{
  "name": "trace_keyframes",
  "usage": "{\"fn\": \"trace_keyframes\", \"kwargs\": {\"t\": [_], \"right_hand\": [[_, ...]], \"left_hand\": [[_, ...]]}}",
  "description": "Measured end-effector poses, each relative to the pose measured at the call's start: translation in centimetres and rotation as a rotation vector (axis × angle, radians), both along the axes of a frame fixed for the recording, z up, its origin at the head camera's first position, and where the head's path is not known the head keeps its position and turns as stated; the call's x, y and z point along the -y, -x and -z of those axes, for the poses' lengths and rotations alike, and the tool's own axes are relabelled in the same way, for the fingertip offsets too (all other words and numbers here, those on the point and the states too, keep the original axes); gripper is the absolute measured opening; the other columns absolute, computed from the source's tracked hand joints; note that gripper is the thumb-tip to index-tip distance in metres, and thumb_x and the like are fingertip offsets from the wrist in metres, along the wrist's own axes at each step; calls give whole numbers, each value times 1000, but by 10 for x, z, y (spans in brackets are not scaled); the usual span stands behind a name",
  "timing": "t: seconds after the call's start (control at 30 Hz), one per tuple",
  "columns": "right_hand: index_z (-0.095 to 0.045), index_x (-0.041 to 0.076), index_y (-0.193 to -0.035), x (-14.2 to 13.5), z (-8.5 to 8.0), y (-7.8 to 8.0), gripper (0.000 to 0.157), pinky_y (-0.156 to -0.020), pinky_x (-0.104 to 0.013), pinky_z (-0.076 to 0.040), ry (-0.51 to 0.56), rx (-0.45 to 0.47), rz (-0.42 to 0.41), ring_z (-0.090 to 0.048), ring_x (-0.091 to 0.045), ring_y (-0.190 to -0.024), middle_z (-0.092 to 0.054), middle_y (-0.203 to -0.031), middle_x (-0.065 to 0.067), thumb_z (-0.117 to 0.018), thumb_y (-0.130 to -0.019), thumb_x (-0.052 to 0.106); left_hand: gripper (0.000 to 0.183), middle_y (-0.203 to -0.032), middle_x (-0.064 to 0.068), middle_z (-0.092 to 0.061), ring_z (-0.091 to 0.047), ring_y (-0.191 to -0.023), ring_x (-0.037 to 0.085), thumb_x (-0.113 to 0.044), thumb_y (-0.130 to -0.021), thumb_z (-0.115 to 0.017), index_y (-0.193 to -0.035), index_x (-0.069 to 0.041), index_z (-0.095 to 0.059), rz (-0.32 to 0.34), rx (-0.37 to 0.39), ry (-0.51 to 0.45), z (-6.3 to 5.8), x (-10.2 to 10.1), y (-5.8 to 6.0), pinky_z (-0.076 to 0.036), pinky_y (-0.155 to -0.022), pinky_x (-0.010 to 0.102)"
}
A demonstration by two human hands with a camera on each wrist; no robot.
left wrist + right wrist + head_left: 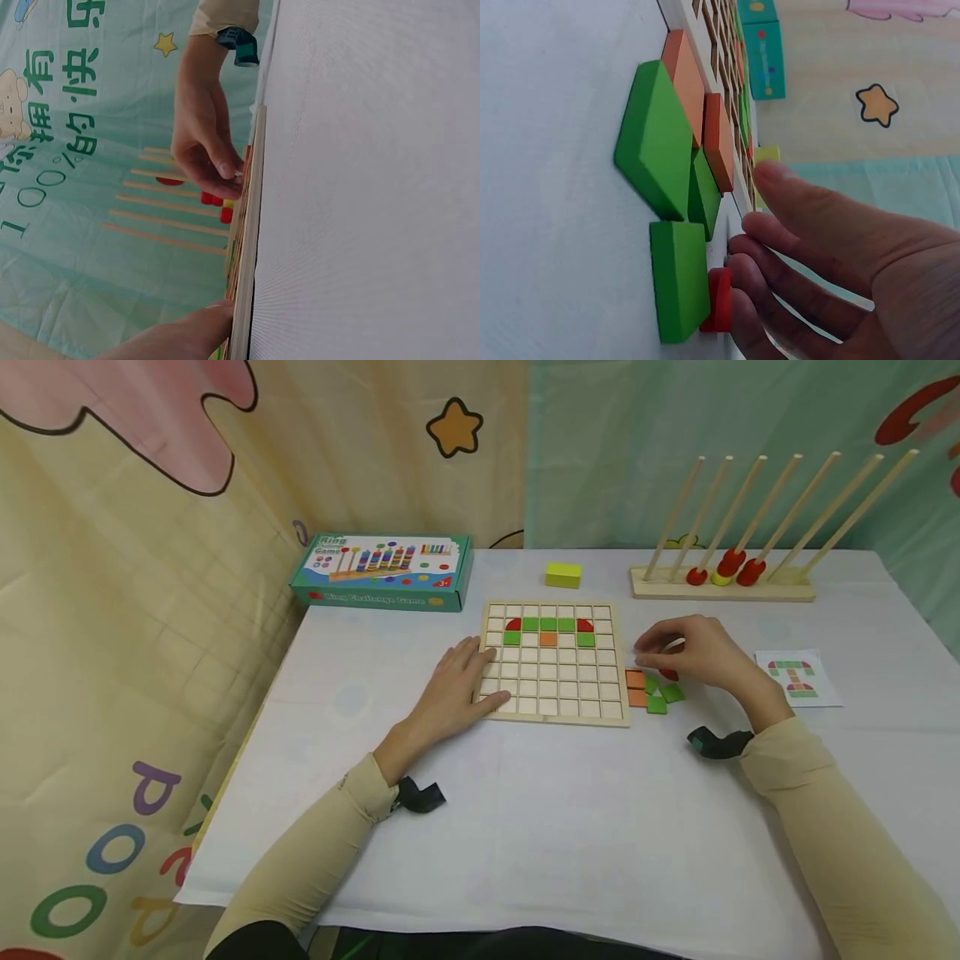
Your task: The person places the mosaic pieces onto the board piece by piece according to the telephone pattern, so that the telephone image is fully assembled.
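A wooden grid board [555,721] lies mid-table. Two red quarter-round tiles, several green tiles [531,624] and one orange tile [548,639] sit in its upper cells. My left hand [450,685] rests spread on the board's left edge, its thumb over the lower left corner. My right hand [701,647] hovers just right of the board, thumb and fingers loosely bent; the right wrist view shows a gap between them with nothing in it. Below it are loose green tiles [656,142], two orange tiles [718,142] touching the board's edge, and a red piece [718,300], partly hidden by the fingers.
A pattern card [798,678] lies to the right. Behind stand a wooden peg rack [720,589] with red and yellow beads on some pegs, a yellow block [563,575] and a green game box [382,572]. Printed curtains [360,443] enclose the table's back and left.
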State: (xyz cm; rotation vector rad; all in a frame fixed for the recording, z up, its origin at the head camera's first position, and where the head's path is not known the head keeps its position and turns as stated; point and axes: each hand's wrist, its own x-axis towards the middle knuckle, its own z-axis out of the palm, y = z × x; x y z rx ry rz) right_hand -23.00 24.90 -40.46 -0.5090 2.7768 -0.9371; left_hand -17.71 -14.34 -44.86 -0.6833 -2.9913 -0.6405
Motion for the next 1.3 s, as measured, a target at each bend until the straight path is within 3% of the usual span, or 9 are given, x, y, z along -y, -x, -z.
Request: {"fn": "trace_keyframes", "kwargs": {"t": [0.07,0.33,0.67,1.0,1.1,1.3], "right_hand": [[-79,11,-114,-3,0,-1,33,-78,-13,-51,0,29,-28,-72,-25,-100,-77,-107,-7,-85,-91,34],[-77,11,-119,-4,0,-3,40,-89,-21,-53,11,98,-127,-62,-23,-107,-73,-121,-6,-91,-85,26],[-80,13,-108,-4,8,-4,25,-81,-19,-54,17,26,-138,-63,-21,-97,-73,-110,-5,-89,-87,23],[-80,15,-107,-3,6,-3,20,-83,-20,-54,31,-72,-131,-67,-19,-96,-76,-107,-1,-87,-89,22],[-80,15,-106,4,5,-1,22,-84,-22,-56,49,-102,-116,-68,-19,-95,-77,-104,0,-88,-89,25],[-79,10,-104,27,2,1,22,-74,-22,-55,37,-128,-133,-67,-20,-86,-76,-97,-4,-87,-89,23]], "left_hand": [[77,-170,22,-31,-21,-162,37,-52,-101,-65,-159,-6,-43,0,-2,-4,1,0,0,-13,-134,50],[77,-169,23,-31,-22,-161,37,-51,-101,-65,-159,-5,-43,10,-12,-2,0,-1,1,-14,-133,51],[77,-169,23,-31,-21,-161,38,-51,-101,-66,-158,-4,-43,11,1,-4,-1,-1,-1,-13,-133,51],[77,-170,22,-30,-20,-162,37,-51,-102,-65,-159,-5,-42,7,2,1,0,0,0,-13,-134,50],[76,-170,23,-31,-21,-161,37,-51,-101,-65,-159,-5,-43,5,0,-3,-1,0,0,-13,-134,50],[76,-169,22,-31,-22,-161,38,-50,-101,-65,-158,-5,-43,-1,-3,-10,0,0,-1,-13,-134,50]]}}
